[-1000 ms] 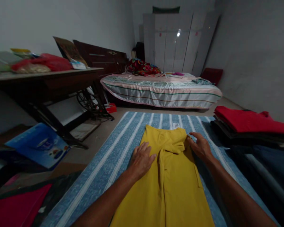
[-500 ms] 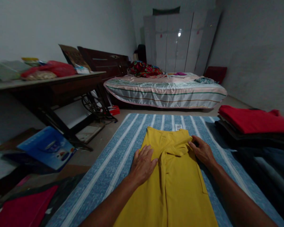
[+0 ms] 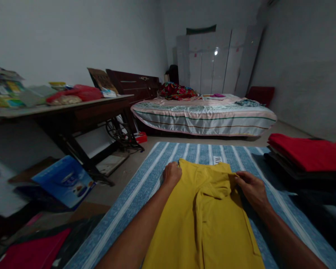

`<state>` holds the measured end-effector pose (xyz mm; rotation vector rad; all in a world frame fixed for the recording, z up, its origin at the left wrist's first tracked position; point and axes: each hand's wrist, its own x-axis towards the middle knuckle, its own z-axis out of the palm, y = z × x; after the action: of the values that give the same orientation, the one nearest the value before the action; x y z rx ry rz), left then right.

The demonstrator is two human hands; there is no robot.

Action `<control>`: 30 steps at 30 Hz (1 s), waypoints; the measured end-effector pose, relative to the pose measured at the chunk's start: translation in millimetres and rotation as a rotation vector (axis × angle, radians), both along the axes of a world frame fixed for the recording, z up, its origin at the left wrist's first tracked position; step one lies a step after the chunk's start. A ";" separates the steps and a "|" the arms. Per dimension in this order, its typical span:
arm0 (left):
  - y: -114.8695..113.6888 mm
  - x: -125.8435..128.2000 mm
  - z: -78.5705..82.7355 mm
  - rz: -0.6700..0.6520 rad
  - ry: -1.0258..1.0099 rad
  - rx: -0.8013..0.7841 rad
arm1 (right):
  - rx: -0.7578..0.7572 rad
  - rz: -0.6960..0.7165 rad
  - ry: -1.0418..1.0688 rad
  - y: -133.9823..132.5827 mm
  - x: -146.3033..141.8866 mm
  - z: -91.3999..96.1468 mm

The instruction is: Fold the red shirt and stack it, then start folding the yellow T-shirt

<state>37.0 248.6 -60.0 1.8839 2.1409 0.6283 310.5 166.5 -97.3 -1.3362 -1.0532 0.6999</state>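
A pair of yellow trousers (image 3: 182,220) lies flat on a blue cloth with white stripes (image 3: 128,213), its waistband away from me and its legs running out of the bottom of the view. My left hand (image 3: 172,175) is closed on the left edge just below the waistband. On the other side my right hand (image 3: 252,186) pinches the right edge near the waist between thumb and fingers. Between the hands the fabric is bunched into folds at the front.
To the right sits a stack of folded clothes with a red garment (image 3: 308,151) on top. A table with an iron treadle base (image 3: 100,104) stands at the left, above a blue box (image 3: 67,181). Beyond the cloth is a bed (image 3: 201,119).
My left hand has gone from lying flat on the trousers to gripping their left edge near the waist. My right hand keeps its pinch. The view has tilted up and shifted left.
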 end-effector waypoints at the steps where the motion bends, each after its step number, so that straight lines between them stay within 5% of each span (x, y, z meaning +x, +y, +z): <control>1: 8.2 0.8 0.3 0.021 -0.035 -0.020 | 0.003 0.011 0.046 -1.4 -0.9 3.1; 7: 46.2 2.4 -5.5 0.095 -0.221 -0.088 | -0.004 0.335 0.153 -12.5 -14.2 28.0; 14: 53.6 -4.0 -9.7 0.101 -0.544 -0.115 | 0.009 0.744 -0.021 -32.6 -46.7 59.9; 20: 54.2 -7.4 -5.9 0.002 -0.734 -0.131 | -0.044 0.773 0.006 -38.8 -55.8 62.7; 30: 59.2 -7.3 -6.0 -0.028 -0.760 -0.073 | -0.056 0.812 0.138 -33.1 -48.7 50.8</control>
<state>29.7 307.8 -66.0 1.3206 1.6049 1.0352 261.7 133.3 -46.5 -0.8543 -1.4741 1.4029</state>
